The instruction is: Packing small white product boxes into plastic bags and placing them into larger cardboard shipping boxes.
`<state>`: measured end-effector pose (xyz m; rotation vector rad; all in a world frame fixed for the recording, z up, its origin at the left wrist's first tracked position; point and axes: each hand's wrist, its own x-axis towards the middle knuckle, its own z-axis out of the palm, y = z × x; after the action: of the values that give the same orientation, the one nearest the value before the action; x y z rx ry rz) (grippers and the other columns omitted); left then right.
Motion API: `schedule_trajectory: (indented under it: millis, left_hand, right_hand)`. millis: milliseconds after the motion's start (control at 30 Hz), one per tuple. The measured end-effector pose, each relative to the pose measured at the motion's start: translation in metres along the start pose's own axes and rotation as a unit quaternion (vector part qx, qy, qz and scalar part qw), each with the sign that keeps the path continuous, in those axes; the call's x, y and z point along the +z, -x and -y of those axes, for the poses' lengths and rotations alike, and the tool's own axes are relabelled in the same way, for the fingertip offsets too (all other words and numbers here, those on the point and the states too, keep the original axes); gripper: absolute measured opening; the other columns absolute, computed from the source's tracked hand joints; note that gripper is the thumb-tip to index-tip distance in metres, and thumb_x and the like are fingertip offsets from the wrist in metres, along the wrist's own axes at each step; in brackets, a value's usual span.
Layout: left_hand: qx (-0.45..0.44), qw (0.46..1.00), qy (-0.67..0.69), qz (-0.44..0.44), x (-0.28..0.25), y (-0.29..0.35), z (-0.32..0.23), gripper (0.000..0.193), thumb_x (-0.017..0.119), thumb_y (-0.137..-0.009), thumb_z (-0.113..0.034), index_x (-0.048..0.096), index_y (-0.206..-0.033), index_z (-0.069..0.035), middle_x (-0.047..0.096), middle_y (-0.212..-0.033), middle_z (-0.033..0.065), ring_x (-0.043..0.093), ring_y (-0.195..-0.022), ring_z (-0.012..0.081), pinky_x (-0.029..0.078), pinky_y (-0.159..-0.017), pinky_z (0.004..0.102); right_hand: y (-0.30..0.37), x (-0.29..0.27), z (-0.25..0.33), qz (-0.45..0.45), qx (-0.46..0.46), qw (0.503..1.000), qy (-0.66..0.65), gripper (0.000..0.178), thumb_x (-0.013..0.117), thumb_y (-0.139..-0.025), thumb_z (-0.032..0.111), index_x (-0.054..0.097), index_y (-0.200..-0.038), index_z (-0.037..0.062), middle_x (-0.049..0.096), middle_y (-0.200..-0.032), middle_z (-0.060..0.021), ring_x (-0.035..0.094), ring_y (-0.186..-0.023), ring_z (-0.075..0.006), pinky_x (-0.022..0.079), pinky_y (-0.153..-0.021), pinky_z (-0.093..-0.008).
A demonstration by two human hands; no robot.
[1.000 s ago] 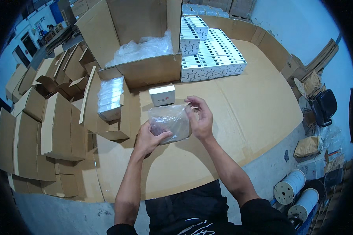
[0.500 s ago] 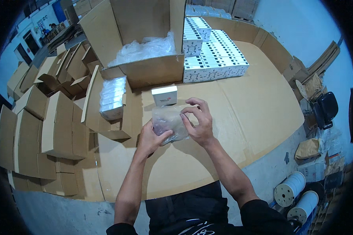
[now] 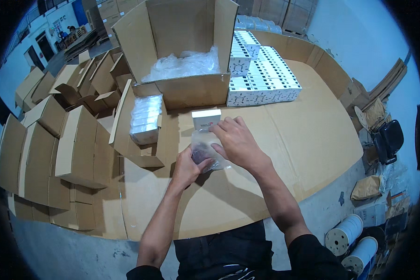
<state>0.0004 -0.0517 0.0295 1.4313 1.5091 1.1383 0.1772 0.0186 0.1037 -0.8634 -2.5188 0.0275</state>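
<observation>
My left hand (image 3: 187, 167) is closed on the lower left part of a clear plastic bag (image 3: 201, 140), its thumb lying across the front. At the bag's upper right edge, the curled fingers and thumb of my right hand (image 3: 235, 142) grip the film. Just beyond the bag a small white box (image 3: 206, 117) stands on the cardboard-covered table (image 3: 284, 140), partly hidden by my right fingers. To the left, an open carton (image 3: 118, 133) holds a row of plastic-wrapped white boxes (image 3: 146, 116).
A large open carton (image 3: 191, 91) full of clear plastic bags (image 3: 184, 63) stands at the back. Stacked white boxes (image 3: 266, 79) sit to its right. Several empty cartons (image 3: 77, 144) crowd the left side. Cable spools (image 3: 344, 231) and a black chair (image 3: 388, 140) are off the table's right side.
My right hand has moved in over the bag's upper edge and its raised fingers have curled down. The bag has tilted a little. The whole view has shifted slightly.
</observation>
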Motion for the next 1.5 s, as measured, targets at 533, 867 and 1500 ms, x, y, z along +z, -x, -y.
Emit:
schedule_trajectory:
  millis: [533, 867, 1500]
  left_hand:
    - [0.037, 0.999, 0.019, 0.026, 0.001, -0.005, 0.007, 0.060, 0.091, -0.073, -0.014, 0.062, -0.124, -0.001, 0.074, -0.109, 0.0167, 0.073, -0.102, 0.0268, 0.056, -0.091, 0.0407]
    - [-0.014, 0.999, 0.019, 0.035, 0.002, -0.005, 0.005, 0.063, 0.091, -0.070, -0.008, 0.061, -0.126, -0.004, 0.075, -0.108, 0.0139, 0.072, -0.102, 0.0230, 0.056, -0.090, 0.0389]
    - [-0.013, 0.999, -0.002, 0.035, -0.002, -0.008, 0.012, 0.069, 0.093, -0.069, -0.014, 0.061, -0.128, -0.001, 0.073, -0.114, 0.0143, 0.071, -0.104, 0.0230, 0.056, -0.093, 0.0382]
  right_hand:
    - [-0.007, -0.001, -0.012, 0.089, -0.051, 0.974, -0.202, 0.024, 0.066, -0.083, 0.012, 0.065, -0.107, 0.0055, 0.071, -0.088, -0.0208, 0.068, -0.085, -0.0411, 0.053, -0.079, -0.0487]
    - [-0.018, -0.007, -0.012, 0.239, 0.042, 0.960, -0.140, 0.022, 0.069, -0.079, 0.015, 0.072, -0.097, 0.0026, 0.072, -0.091, -0.0218, 0.069, -0.086, -0.0411, 0.054, -0.083, -0.0462]
    - [-0.019, 0.017, -0.046, -0.175, 0.156, 0.825, -0.515, 0.017, 0.063, -0.097, 0.007, 0.067, -0.114, 0.0047, 0.069, -0.088, -0.0015, 0.061, -0.077, -0.0060, 0.048, -0.071, -0.0214]
